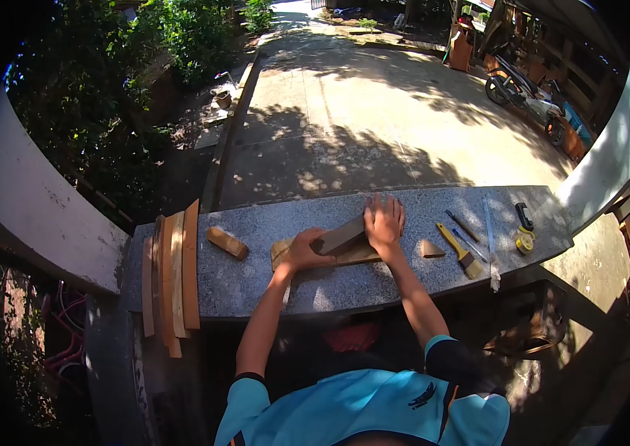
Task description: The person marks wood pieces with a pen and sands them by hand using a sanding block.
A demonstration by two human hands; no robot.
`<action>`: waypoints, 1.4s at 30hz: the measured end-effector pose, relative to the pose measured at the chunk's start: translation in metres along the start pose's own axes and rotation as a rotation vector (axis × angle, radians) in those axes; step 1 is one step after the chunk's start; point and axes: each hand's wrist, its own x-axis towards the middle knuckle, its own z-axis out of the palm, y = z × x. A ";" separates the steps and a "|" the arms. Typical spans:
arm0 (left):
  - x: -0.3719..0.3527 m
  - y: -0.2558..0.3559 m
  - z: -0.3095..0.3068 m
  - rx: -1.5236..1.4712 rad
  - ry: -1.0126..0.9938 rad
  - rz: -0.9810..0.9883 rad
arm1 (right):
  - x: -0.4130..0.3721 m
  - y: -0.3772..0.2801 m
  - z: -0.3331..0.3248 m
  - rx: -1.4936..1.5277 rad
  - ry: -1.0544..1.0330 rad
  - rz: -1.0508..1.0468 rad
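A long wooden block (343, 236) with a greyish-brown top lies slantwise over a lighter wooden piece (359, 256) on the stone bench. At its left end my left hand (307, 250) is closed around the wood, the thumb along its near side. My right hand (384, 222) grips the block's far right end from above, fingers bent over it. The palms hide both ends. Right of my right hand sits a small wooden wedge (430, 248). Left of my left hand lies a short wooden block (227, 243).
Curved wooden strips (178, 271) stand across the left end of the speckled stone bench (248, 293). On the right lie a yellow-handled paintbrush (454, 245), a pencil-like stick (463, 226), a metal ruler (489, 238), a tape roll (524, 243) and a black tool (524, 216).
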 end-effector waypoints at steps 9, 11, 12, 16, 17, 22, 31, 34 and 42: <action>-0.003 0.010 -0.006 -0.013 -0.049 -0.065 | -0.018 -0.035 0.005 -0.064 0.081 -0.085; -0.005 -0.002 -0.003 0.000 -0.041 -0.015 | -0.022 -0.042 -0.004 0.176 -0.115 -0.411; -0.003 -0.006 -0.004 0.016 -0.040 0.012 | -0.016 -0.034 -0.007 0.199 -0.124 -0.400; -0.004 -0.002 -0.001 -0.036 0.019 -0.049 | -0.012 -0.016 0.018 -0.028 0.074 -0.002; -0.004 -0.002 0.001 -0.024 0.008 -0.059 | -0.021 -0.028 0.006 0.052 -0.067 -0.240; -0.005 0.010 -0.008 -0.040 -0.036 -0.119 | -0.014 -0.022 0.006 -0.112 0.046 0.066; -0.006 0.013 -0.005 -0.081 0.034 -0.116 | -0.014 -0.031 0.012 -0.077 0.170 0.267; -0.006 0.025 -0.014 0.015 -0.051 -0.091 | -0.040 -0.070 0.003 0.043 -0.006 -0.081; -0.009 0.021 -0.009 -0.030 -0.017 -0.105 | -0.012 -0.025 0.002 -0.075 0.037 0.249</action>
